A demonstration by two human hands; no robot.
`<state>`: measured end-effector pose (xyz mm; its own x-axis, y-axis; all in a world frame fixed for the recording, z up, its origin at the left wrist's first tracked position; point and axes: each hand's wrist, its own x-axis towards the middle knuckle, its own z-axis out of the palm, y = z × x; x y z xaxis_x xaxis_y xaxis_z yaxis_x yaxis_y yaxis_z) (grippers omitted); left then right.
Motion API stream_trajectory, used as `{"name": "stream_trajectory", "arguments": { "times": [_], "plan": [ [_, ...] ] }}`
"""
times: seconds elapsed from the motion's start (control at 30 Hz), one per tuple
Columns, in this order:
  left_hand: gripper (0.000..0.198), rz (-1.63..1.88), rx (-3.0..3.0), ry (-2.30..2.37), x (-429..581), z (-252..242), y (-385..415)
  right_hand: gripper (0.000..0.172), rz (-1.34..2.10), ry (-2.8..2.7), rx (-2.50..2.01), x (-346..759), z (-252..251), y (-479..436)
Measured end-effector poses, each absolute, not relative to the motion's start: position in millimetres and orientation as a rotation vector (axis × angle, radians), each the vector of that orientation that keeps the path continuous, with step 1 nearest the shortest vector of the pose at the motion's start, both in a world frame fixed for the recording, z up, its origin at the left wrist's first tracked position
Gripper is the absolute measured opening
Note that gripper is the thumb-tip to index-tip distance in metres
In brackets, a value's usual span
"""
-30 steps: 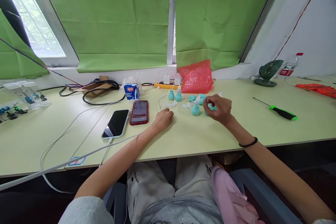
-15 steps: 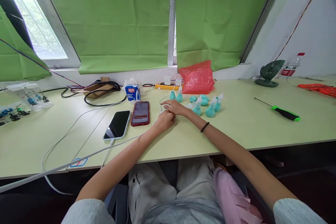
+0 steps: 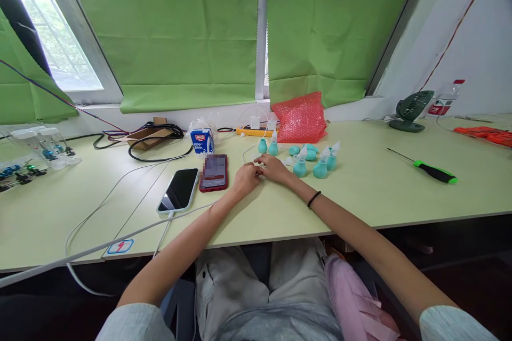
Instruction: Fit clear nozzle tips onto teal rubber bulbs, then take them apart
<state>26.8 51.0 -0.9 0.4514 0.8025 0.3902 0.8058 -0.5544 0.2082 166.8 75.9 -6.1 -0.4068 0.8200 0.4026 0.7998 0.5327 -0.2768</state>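
Observation:
My left hand (image 3: 246,179) is over the tabletop right of the red-edged phone (image 3: 214,173), its fingers curled in. Fingertips of my right hand (image 3: 273,167) bend toward it and meet it; whatever is between them is hidden. Behind my hands stand two small teal bulbs, the right one (image 3: 273,147) with a clear tip. Just right of my right hand are more teal bulbs with clear pointed tips, one of them a front bulb (image 3: 320,169). Loose teal pieces (image 3: 311,155) without visible tips lie among these. A white cable (image 3: 244,155) runs behind my left hand.
A white-edged phone (image 3: 178,191) is plugged into a cable at left. Behind stand a blue milk carton (image 3: 202,141), an orange power strip (image 3: 254,132) and a red bubble-wrap bag (image 3: 302,120). To the right are a screwdriver (image 3: 434,171) and a small fan (image 3: 410,112).
My left hand has shifted slightly left and up, out from under the right. My right hand has drawn slightly right, its fingers now bent where they were more stretched out.

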Motion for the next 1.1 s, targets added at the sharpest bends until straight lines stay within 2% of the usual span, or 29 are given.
{"name": "stream_trajectory", "arguments": {
  "times": [0.13, 0.2, 0.33, 0.63, 0.77, 0.9, 1.1],
  "plan": [
    [0.029, -0.738, -2.647, -1.501, 24, -4, 56, 0.038, -0.25, -2.181, -1.358, 158, -5, 76],
    [0.03, -0.753, -2.646, -1.492, 24, -5, 57, 0.039, -0.294, -2.206, -1.439, 157, -6, 78],
    [0.03, -0.758, -2.64, -1.531, 25, -4, 58, 0.029, -0.258, -2.3, -1.508, 158, -9, 84],
    [0.028, -0.818, -2.648, -1.523, 26, -3, 58, 0.032, -0.225, -2.2, -1.53, 158, -9, 80],
    [0.027, -0.889, -2.643, -1.527, 26, -2, 58, 0.026, -0.124, -2.137, -1.521, 160, -11, 81],
    [0.024, -1.229, -2.605, -1.633, 25, 1, 59, 0.024, 0.039, -2.031, -1.414, 161, -9, 78],
    [0.018, -2.12, -2.561, -1.859, 20, 2, 65, 0.025, 0.439, -1.733, -1.231, 159, -7, 64]
  ]
}}
